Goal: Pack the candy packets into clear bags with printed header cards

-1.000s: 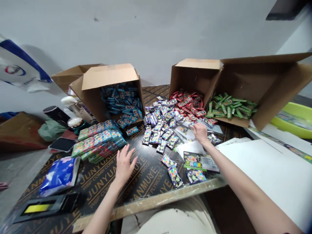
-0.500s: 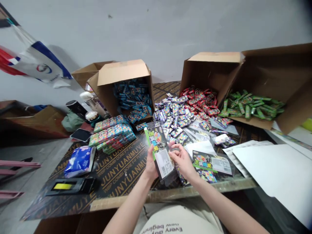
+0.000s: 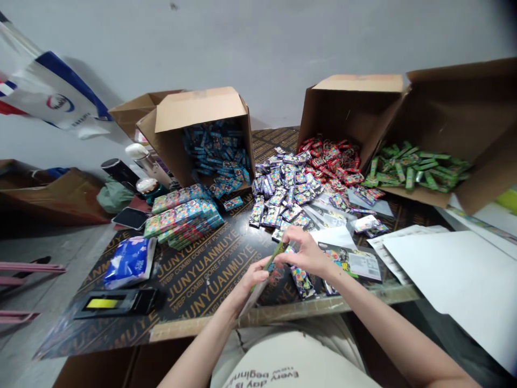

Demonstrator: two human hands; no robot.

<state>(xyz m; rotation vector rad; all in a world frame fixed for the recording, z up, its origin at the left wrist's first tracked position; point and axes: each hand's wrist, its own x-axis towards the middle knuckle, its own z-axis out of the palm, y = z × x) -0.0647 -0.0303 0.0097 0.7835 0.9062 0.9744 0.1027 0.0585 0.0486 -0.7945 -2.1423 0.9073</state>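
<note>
My left hand (image 3: 249, 280) is closed around the lower side of a printed plastic packet (image 3: 276, 253), tipped nearly edge-on so that mostly its green edge shows. The thumb and fingers of my right hand (image 3: 306, 252) pinch the packet's upper end. Its printed face is turned out of sight. Below the right hand, purple small packs (image 3: 301, 281) lie on the dark board tabletop (image 3: 210, 269). Another flat printed packet (image 3: 361, 263) rests beside my right wrist. Beyond the hands spreads a pile of purple packs (image 3: 283, 188).
Cardboard boxes hold blue packs (image 3: 218, 151), red packs (image 3: 333, 161) and green packs (image 3: 420, 167). At left are stacked colourful packs (image 3: 183, 215), a phone (image 3: 131, 218), a blue tissue pack (image 3: 131, 261) and a black tape dispenser (image 3: 137, 303). White sheets (image 3: 452, 275) lie at right.
The packet has turned from face-up to nearly edge-on between my hands. My right hand has moved from its side to its upper end. The view has shifted slightly.
</note>
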